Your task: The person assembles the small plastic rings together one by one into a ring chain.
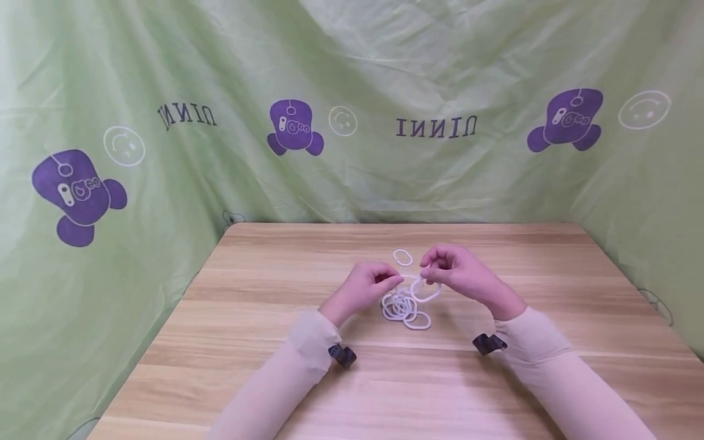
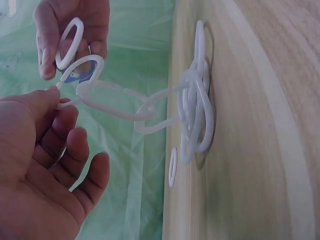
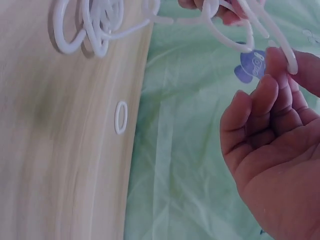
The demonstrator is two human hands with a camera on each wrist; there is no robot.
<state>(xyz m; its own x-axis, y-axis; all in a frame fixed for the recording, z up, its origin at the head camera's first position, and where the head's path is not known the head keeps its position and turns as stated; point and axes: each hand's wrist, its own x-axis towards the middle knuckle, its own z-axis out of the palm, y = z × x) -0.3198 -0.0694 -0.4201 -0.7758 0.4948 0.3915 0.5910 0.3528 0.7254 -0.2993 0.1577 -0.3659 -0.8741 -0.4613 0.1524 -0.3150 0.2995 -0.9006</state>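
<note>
My left hand [image 1: 365, 287] pinches a white plastic chain link [image 2: 100, 66] between thumb and forefinger, its other fingers loosely bent. From that link, more joined white links hang down to a heap of chain links [image 1: 398, 307] on the table. Facing it, my right hand [image 1: 467, 275] pinches another white link [image 3: 280, 37] by its end between thumb and fingertip. The two pinched links are close together; whether they are hooked through each other I cannot tell. Beyond the heap, a single loose link [image 3: 116, 117] lies flat on the wood.
The wood-grain table [image 1: 236, 342] has a green printed curtain [image 1: 352, 183] behind it and at both sides. Black wrist cameras [image 1: 343, 355] are strapped at my sleeves. A thin cable shows by the table's back left corner.
</note>
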